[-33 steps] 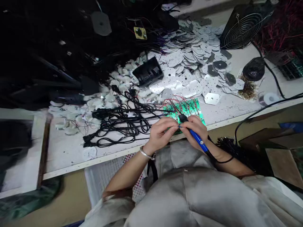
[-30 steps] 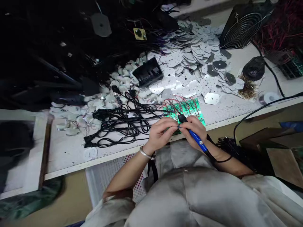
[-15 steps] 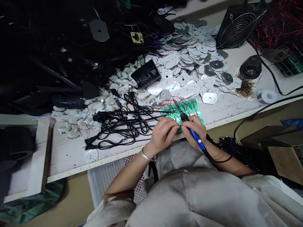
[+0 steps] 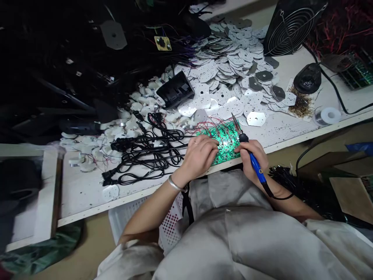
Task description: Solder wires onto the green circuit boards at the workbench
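My right hand (image 4: 254,158) is wrapped round a blue-handled soldering iron (image 4: 256,165), whose metal tip points up and away over the far edge of a green circuit board panel (image 4: 225,146). Thin red and black wires lie across that panel. Fingers curled and close together, my left hand (image 4: 201,156) rests at the panel's left part. What is between its fingertips is hidden. Black power cords (image 4: 154,149) lie in a tangle left of this hand, and some run up to it.
White plastic parts (image 4: 116,134) with thin wires are heaped behind the cords. Farther back lie piled pale metal plates (image 4: 230,74) and a black housing (image 4: 175,90). A fan (image 4: 293,31), a dark stand (image 4: 307,79) and a solder spool (image 4: 329,115) stand at right.
My hands have parted. The right has moved right with the soldering iron, its tip now farther right; the left stays near the panel's left side. More of the panel shows between them.
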`<control>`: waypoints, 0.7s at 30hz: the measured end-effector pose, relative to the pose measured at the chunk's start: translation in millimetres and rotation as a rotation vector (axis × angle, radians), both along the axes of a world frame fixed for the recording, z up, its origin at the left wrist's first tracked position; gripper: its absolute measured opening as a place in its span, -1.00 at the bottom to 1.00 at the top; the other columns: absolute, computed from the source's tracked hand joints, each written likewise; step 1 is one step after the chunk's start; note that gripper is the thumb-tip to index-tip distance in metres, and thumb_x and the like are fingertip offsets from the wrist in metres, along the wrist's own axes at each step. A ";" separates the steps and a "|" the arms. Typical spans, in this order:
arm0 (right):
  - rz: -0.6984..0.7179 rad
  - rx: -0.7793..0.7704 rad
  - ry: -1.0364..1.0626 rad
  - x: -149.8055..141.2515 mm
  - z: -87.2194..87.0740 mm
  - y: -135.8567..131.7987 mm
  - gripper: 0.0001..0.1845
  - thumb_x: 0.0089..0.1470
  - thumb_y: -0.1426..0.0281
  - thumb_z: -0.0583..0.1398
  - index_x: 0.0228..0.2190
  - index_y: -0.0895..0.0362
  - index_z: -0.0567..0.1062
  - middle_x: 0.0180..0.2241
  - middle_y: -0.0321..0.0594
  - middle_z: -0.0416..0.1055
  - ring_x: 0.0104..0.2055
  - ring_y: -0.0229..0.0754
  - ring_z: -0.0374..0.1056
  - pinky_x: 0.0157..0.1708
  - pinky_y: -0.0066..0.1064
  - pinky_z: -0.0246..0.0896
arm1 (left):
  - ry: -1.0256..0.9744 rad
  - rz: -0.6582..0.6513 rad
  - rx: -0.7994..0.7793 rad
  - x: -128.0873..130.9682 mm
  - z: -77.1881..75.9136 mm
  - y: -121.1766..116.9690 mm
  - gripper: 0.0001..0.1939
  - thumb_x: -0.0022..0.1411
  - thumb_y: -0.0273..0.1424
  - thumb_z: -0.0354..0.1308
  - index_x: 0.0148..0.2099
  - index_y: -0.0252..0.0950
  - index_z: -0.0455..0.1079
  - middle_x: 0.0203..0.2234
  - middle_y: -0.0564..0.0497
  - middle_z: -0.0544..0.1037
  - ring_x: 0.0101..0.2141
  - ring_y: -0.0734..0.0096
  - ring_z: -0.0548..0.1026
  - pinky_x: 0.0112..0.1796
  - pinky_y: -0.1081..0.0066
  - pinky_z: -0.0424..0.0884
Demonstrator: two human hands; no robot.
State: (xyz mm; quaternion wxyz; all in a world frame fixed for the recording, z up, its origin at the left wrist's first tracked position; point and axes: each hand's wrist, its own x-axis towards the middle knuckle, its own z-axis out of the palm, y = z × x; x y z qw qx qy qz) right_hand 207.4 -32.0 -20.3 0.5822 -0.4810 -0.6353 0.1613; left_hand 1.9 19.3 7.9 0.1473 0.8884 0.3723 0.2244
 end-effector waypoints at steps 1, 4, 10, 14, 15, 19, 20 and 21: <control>0.006 0.004 -0.006 0.9 -3.8 0.3 -0.71 0.18 0.51 0.15 -0.06 0.04 0.45 -0.37 -0.24 0.47 -0.28 -0.18 0.39 -0.24 -0.28 0.35 | 0.041 -0.021 0.000 0.7 -1.4 3.5 -0.88 0.41 -0.38 -0.01 -0.19 -0.25 0.31 -0.18 0.01 0.60 -0.09 0.28 0.42 -0.06 0.22 0.20; 0.034 -0.004 0.017 0.9 -13.3 -0.1 -0.67 0.19 0.48 0.14 -0.01 0.04 0.43 -0.36 -0.24 0.47 -0.29 -0.18 0.42 -0.24 -0.27 0.38 | 0.113 -0.056 0.034 1.2 -5.4 10.7 -0.87 0.42 -0.38 -0.03 -0.14 -0.26 0.32 -0.19 0.01 0.60 -0.13 0.26 0.43 -0.08 0.22 0.19; 0.023 0.006 -0.064 2.1 -17.7 2.5 -0.65 0.18 0.48 0.15 0.00 0.02 0.43 -0.32 -0.21 0.48 -0.28 -0.19 0.43 -0.27 -0.31 0.41 | 0.032 -0.078 0.081 -2.9 -9.9 15.9 -0.91 0.40 -0.40 -0.01 -0.17 -0.27 0.30 -0.22 -0.02 0.58 -0.20 0.29 0.44 -0.14 0.26 0.27; 0.011 0.040 -0.166 3.8 -14.8 4.3 -0.65 0.14 0.50 0.19 -0.04 0.00 0.48 -0.30 -0.21 0.44 -0.33 -0.23 0.41 -0.37 -0.41 0.39 | -0.036 -0.058 -0.001 -4.9 -8.9 15.7 -0.88 0.40 -0.39 -0.02 -0.19 -0.27 0.32 -0.23 -0.04 0.58 -0.16 0.32 0.46 -0.08 0.26 0.31; -0.001 0.037 -0.177 4.5 -13.0 1.3 -0.65 0.13 0.50 0.20 -0.04 -0.01 0.48 -0.30 -0.20 0.44 -0.34 -0.22 0.42 -0.37 -0.40 0.40 | -0.002 -0.061 -0.011 -4.9 -6.5 12.4 -0.86 0.40 -0.38 -0.02 -0.18 -0.27 0.34 -0.24 -0.03 0.58 -0.16 0.32 0.46 -0.08 0.26 0.31; -0.077 -0.018 -0.344 15.0 -19.4 -18.6 -0.61 0.04 0.42 0.28 -0.08 -0.14 0.50 -0.33 -0.15 0.52 -0.35 -0.04 0.50 -0.39 -0.23 0.44 | 0.184 -0.107 -0.027 -1.5 1.6 -4.5 -0.73 0.44 -0.31 -0.09 -0.14 -0.28 0.41 -0.15 -0.03 0.59 -0.07 0.35 0.47 -0.03 0.29 0.28; -0.121 -0.063 -0.368 19.1 -27.2 -20.2 -0.62 0.02 0.37 0.29 -0.09 -0.19 0.51 -0.33 -0.13 0.53 -0.36 0.02 0.50 -0.40 -0.16 0.43 | 0.237 -0.145 -0.031 -1.5 0.4 -5.5 -0.70 0.45 -0.27 -0.10 -0.12 -0.27 0.43 -0.11 -0.03 0.59 -0.01 0.36 0.46 -0.01 0.29 0.27; -0.155 -0.111 -0.356 22.6 -36.2 -19.3 -0.64 0.01 0.31 0.27 -0.11 -0.23 0.52 -0.31 -0.08 0.55 -0.36 0.09 0.51 -0.40 -0.09 0.42 | 0.284 -0.175 -0.036 -2.6 -1.9 -5.1 -0.68 0.46 -0.25 -0.11 -0.08 -0.26 0.44 -0.05 -0.03 0.57 0.06 0.36 0.43 0.02 0.28 0.25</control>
